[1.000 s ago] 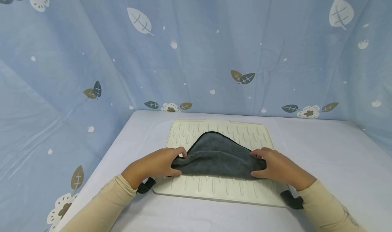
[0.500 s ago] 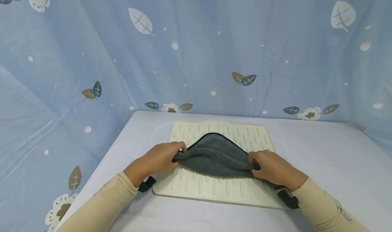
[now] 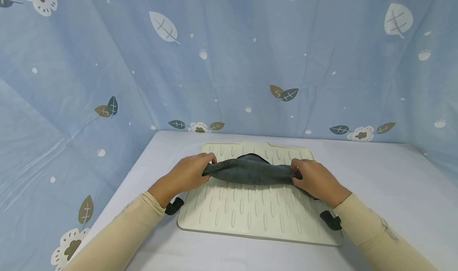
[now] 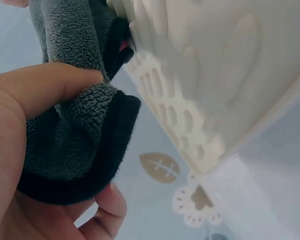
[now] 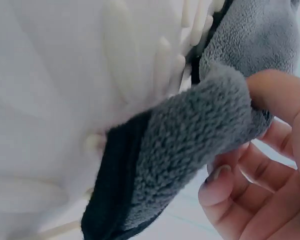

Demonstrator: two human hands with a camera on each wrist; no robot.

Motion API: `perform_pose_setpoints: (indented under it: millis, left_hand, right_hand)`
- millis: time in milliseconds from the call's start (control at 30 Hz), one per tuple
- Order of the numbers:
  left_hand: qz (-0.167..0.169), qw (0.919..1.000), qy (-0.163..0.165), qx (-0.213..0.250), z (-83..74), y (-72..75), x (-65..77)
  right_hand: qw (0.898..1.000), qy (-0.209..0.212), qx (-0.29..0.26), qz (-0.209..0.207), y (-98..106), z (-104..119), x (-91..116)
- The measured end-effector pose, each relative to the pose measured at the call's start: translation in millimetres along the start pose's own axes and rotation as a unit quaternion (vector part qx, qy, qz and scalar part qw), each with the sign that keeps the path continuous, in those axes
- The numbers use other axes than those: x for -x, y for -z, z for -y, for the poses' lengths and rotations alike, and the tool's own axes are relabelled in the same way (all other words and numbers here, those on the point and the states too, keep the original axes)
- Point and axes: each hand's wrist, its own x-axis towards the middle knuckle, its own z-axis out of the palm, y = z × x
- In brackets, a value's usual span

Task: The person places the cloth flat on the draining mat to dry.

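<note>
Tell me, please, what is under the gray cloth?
Under the gray cloth is the cream ridged mat, visible in front and behind. The part the cloth covers cannot be seen.

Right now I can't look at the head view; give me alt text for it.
A left hand and a right hand grip opposite ends of a bunched grey cloth over a ridged cream mat. The mat lies on a white surface, with blue fabric printed with leaves and flowers behind it.

The left hand (image 3: 191, 171) and right hand (image 3: 316, 180) are pinching, well apart, while both arms (image 3: 116, 231) are slanting inward.
</note>
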Motion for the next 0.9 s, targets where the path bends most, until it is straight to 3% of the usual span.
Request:
perform_pose_setpoints:
  millis: [133, 267, 400, 500, 733, 900]
  left_hand:
    - [-0.002, 0.9998, 0.011, 0.019, 2.2, 1.0, -2.7]
    - [0.013, 0.9967, 0.019, 0.078, 4.0, 1.0, -1.2]
    - [0.037, 0.9853, 0.028, 0.164, 3.4, 3.3, 1.5]
    - [0.052, 0.9771, 0.029, 0.204, -1.1, 7.5, 3.7]
    - [0.019, 0.9779, -0.001, 0.208, -14.8, 17.8, 8.1]
    - [-0.001, 0.9790, -0.003, 0.204, -23.8, 22.8, 11.8]
  right_hand:
    - [1.000, -0.006, 0.004, -0.004, -1.0, -2.0, -6.1]
    - [1.000, -0.009, 0.010, 0.000, -2.3, -4.3, -10.3]
    - [1.000, -0.010, 0.012, 0.000, -3.3, -6.4, -12.6]
    - [1.000, -0.015, 0.010, 0.000, -3.0, -6.1, -12.5]
    - [1.000, -0.018, -0.002, -0.011, -1.7, 1.6, -10.9]
    - [0.999, -0.007, -0.016, -0.035, 1.3, 13.8, -7.1]
